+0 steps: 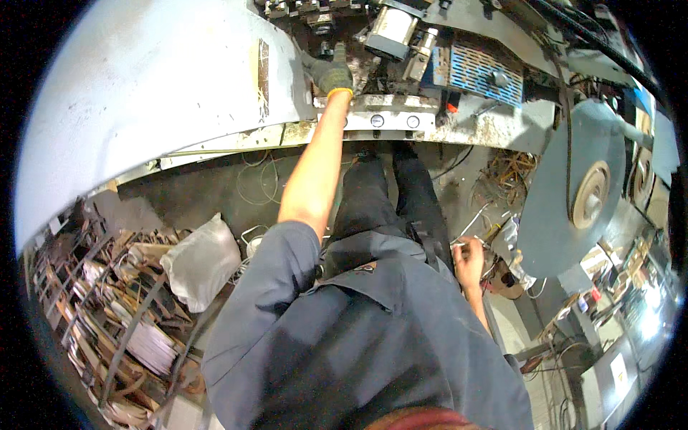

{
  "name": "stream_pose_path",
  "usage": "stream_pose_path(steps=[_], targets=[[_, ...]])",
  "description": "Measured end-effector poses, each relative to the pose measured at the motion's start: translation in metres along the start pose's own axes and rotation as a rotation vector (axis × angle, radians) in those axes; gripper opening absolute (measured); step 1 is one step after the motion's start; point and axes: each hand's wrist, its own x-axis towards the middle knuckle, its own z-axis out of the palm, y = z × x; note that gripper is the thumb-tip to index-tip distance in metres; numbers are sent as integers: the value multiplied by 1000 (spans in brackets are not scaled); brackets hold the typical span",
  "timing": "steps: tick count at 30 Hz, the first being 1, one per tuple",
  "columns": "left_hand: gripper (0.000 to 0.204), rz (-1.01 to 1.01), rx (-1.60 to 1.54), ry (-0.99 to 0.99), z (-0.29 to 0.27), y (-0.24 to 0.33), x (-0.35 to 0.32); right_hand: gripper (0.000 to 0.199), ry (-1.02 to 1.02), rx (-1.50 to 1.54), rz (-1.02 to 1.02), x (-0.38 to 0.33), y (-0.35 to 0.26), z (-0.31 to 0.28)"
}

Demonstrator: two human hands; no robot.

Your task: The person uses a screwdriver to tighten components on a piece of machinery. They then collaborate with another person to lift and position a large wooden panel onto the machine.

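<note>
Gauge-fronted machine [394, 120] is sited at top centre, reached into by the gloved left hand [331, 73], below and left of a white-bodied cylinder [394, 27]; whether anything is grasped there cannot be told. The bare right hand [469, 261] is held low near the right trouser leg [421, 190], loosely curled, any grip likewise indiscernible. A blue slotted plate [476, 68] is seen right of the cylinder.

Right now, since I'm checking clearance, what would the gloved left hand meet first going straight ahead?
The left hand would probably meet the metal fittings near the picture's top edge first, though depth is unclear.
</note>
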Motion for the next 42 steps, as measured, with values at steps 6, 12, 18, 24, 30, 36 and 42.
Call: stream_pose_path(steps=[6, 12, 18, 24, 30, 36, 42], targets=[[76, 83, -111, -336, 2, -2, 14, 20, 120, 259, 457, -151, 91, 70], [40, 86, -129, -402, 39, -63, 78, 26, 113, 558, 684, -230, 151, 125], [56, -215, -623, -712, -1, -7, 28, 33, 41, 685, 938, -339, 148, 154], [71, -429, -763, -656, -11, 16, 32, 37, -34, 709, 1079, -396, 151, 155], [59, 491, -121, -569, -2, 18, 41, 41, 79, 822, 984, -390, 186, 188], [55, 1239, 591, -83, -67, -47, -43, 28, 526, 651, 795, -322, 258, 104], [35, 1112, -107, -699, -242, 115, -400, 21, 1097, 695, 506, -308, 318, -94]])
